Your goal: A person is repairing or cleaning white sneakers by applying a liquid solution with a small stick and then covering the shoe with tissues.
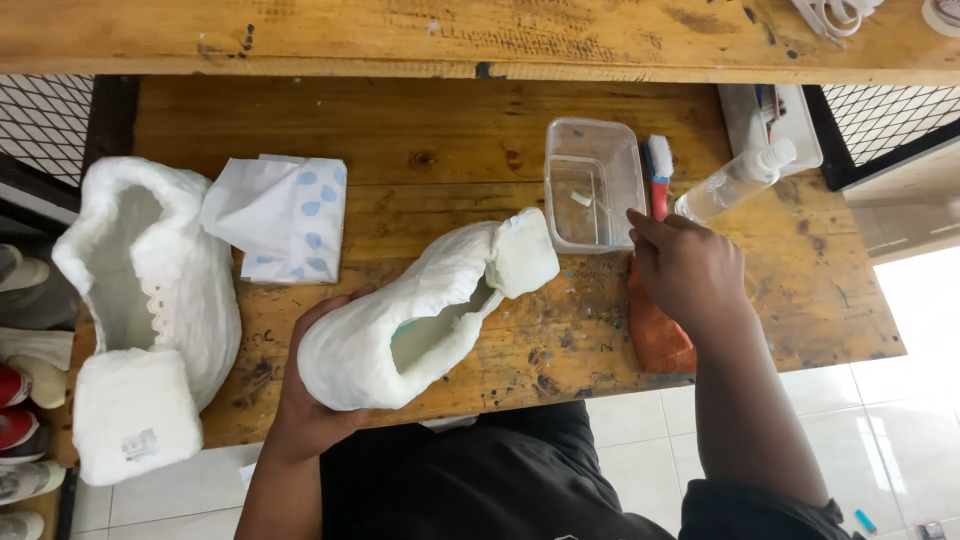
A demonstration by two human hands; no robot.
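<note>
A person seated at a worn wooden workbench (420,140) grips a shoe wrapped in white tissue (420,315) with the left hand (305,390). The fingers curl under and around the heel end, clamped on the wrapping, and the shoe lies tilted on the bench's near edge, toe pointing away toward a clear plastic tub (592,182).

The right hand (685,270) reaches past the shoe's toe to the right of it. Its fingers are held loosely together and bent, the forefinger tip touching the lower handle of a toothbrush (658,175), whose white bristles face up just right of the tub. Whether the hand has closed on the handle cannot be told from here. Under the hand, an orange cloth (658,335) lies on the bench, right of the shoe and running toward the near edge.

The tub stands just beyond the shoe's toe, holding a shallow layer of clear liquid. A clear plastic bottle with a white cap (735,180) lies slanted right of the toothbrush, farther from the shoe, and a small white tray (740,115) sits behind it.

Left of the held shoe, a pack of tissues with blue drop marks (285,215) rests on the bench. Farther left, a second tissue-wrapped shoe (145,300) lies with its opening up, well apart from the first. More shoes (20,400) show on the floor past the bench's left end.
</note>
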